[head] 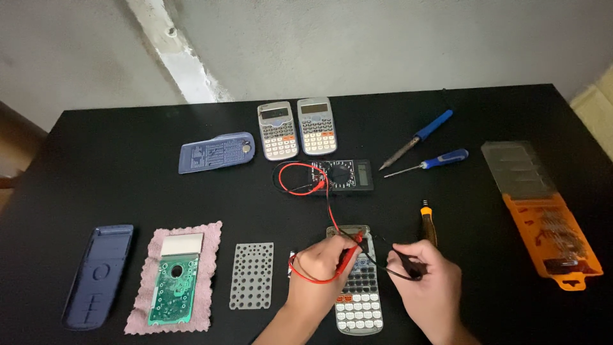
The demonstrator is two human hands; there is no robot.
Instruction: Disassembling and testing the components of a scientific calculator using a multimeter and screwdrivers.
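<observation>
A black table (128, 191) fills the view, set against a pale grey plastered wall (357, 38) with a lighter diagonal strip (175, 51). At the near edge, the left hand (316, 268) pinches a red probe (348, 255) and the right hand (428, 278) pinches a black probe (405, 260), both tips aimed at the upper end of a grey calculator (359, 287) lying flat between the hands; whether the tips touch it cannot be made out. Red and black leads run up to a black multimeter (341, 176) at the table's centre. Beyond it stand two more calculators (297, 129) side by side, with a blue cover (217, 152) to their left. Along the near left lie a blue case shell (99, 275), a green circuit board (174, 287) on a pink cloth (211, 281), and a grey keypad membrane (251, 275). To the right lie a soldering iron (418, 137), a blue screwdriver (434, 161), and an orange bit case (549, 236).
</observation>
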